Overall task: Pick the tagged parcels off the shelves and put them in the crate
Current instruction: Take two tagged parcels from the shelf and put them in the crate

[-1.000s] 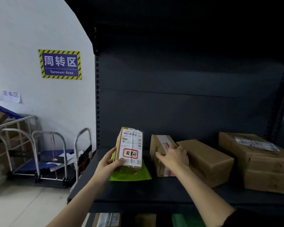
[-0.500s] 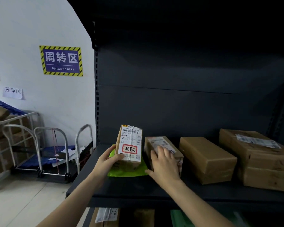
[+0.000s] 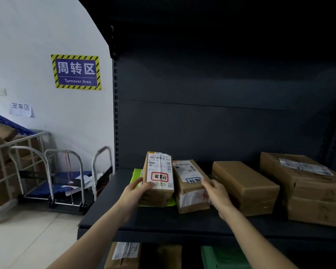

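On the dark shelf (image 3: 163, 220) a small cardboard parcel with a red-framed tag (image 3: 159, 175) stands tilted up; my left hand (image 3: 136, 193) grips its left side, thumb on the front label. Beside it, touching, lies a second small parcel with a blue-framed tag (image 3: 190, 183); my right hand (image 3: 215, 193) grips its right edge. A green mailer (image 3: 137, 175) lies under the first parcel. No crate is in view.
A plain brown box (image 3: 244, 187) sits right of my right hand, and two stacked larger boxes (image 3: 308, 187) stand farther right. More parcels (image 3: 124, 255) fill the shelf below. Platform trolleys (image 3: 66, 183) and a cage cart (image 3: 12, 152) stand on the floor at left.
My right hand has slid from the top of the second parcel to its right edge, uncovering the blue-framed tag. The left hand keeps hold of the red-tagged parcel.
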The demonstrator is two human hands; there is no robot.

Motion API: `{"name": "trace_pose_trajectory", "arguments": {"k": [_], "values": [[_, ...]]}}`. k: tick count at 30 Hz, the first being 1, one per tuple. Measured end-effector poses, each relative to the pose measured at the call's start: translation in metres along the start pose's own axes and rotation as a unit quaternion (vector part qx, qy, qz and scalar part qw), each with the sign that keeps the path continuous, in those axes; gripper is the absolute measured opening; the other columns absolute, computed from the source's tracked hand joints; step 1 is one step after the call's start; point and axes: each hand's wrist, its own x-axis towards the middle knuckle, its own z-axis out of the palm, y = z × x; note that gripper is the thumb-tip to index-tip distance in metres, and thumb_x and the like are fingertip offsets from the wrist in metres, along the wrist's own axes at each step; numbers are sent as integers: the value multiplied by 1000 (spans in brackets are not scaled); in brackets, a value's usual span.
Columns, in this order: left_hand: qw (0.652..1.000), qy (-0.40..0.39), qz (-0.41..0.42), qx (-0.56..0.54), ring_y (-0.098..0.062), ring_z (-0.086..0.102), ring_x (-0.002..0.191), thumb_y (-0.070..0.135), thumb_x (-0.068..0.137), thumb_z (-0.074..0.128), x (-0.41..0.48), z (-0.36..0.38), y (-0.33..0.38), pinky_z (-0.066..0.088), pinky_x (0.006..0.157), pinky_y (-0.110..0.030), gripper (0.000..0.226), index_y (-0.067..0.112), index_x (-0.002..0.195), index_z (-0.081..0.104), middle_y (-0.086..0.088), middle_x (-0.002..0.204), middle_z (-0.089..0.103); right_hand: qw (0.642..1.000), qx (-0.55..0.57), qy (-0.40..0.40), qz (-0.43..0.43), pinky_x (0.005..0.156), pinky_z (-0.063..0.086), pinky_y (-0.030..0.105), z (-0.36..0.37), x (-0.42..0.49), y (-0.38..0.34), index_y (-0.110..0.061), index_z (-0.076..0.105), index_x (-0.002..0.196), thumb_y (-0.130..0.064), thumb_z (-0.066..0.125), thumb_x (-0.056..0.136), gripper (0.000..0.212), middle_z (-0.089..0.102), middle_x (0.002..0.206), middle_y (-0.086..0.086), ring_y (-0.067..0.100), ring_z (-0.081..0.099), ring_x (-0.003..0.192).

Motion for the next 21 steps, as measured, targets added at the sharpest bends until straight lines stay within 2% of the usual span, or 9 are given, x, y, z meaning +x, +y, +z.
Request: {"name": "trace_pose_trajectory", "arguments": {"k": [3, 5, 8, 11, 13, 15, 16, 18, 21], "values": [[1000, -1, -8, -11, -18, 61, 95, 19, 85, 65, -2, 10, -2, 50, 73, -30, 53, 19, 134, 46, -5, 107, 64, 999, 22, 20, -42, 92, 51, 43, 7, -11, 8, -24, 59, 106, -33, 51, 93, 18, 67, 105, 3, 17, 65, 95], [1000, -10, -8, -15, -17, 60, 95, 16, 87, 61, -4, 14, -2, 47, 71, -28, 46, 20, 131, 49, -3, 105, 66, 996, 36, 43, -74, 95, 50, 42, 12, -21, 14, -20, 58, 117, -30, 53, 93, 26, 66, 111, 2, 17, 62, 102], [999, -26, -7, -41, -21, 60, 100, 9, 89, 56, -6, 14, -4, 47, 80, -32, 42, 20, 129, 51, -5, 107, 68, 988, 58, 73, -123, 95, 49, 36, 13, -32, 24, -17, 51, 129, -25, 57, 91, 39, 64, 114, -2, 13, 59, 107], [998, -48, 0, -28, -23, 57, 111, 6, 89, 54, -5, 13, -3, 40, 102, -38, 47, 21, 133, 47, -5, 115, 66, 983, 70, 70, -155, 75, 48, 9, 6, -34, 26, -27, 48, 124, -23, 60, 89, 37, 62, 104, -18, -7, 60, 97], [998, -59, 21, -7, -13, 63, 102, 3, 89, 53, -5, 14, 1, 45, 94, -30, 44, 22, 129, 51, 1, 109, 70, 982, 70, 56, -167, 68, 44, 1, 0, -33, 23, -36, 44, 119, -22, 61, 88, 38, 60, 101, -24, -17, 57, 93], [996, -71, 45, 10, -4, 69, 87, -1, 89, 52, -5, 16, 6, 52, 73, -17, 39, 22, 120, 56, 7, 97, 75, 981, 53, 45, -180, 73, 44, 3, -6, -34, 19, -36, 42, 123, -23, 61, 88, 42, 60, 106, -23, -13, 56, 99], [996, -74, 56, 15, -2, 70, 86, -2, 88, 52, -5, 17, 8, 53, 67, -13, 39, 23, 118, 57, 8, 96, 75, 980, 42, 43, -188, 79, 44, 7, -8, -34, 18, -32, 42, 128, -22, 61, 88, 45, 60, 110, -20, -7, 56, 104], [994, -75, 72, 23, -3, 69, 91, -2, 88, 54, -6, 18, 14, 54, 70, -15, 42, 27, 118, 56, 8, 100, 74, 978, 28, 43, -201, 90, 40, 17, -12, -35, 15, -24, 39, 136, -20, 62, 88, 52, 58, 116, -14, 2, 53, 111], [993, -68, 89, 28, -5, 69, 95, -2, 87, 56, -8, 20, 18, 50, 80, -23, 49, 36, 118, 55, 8, 105, 74, 977, 15, 39, -210, 98, 39, 26, -17, -36, 11, -21, 36, 139, -21, 63, 88, 58, 56, 120, -12, 6, 50, 115]]}}
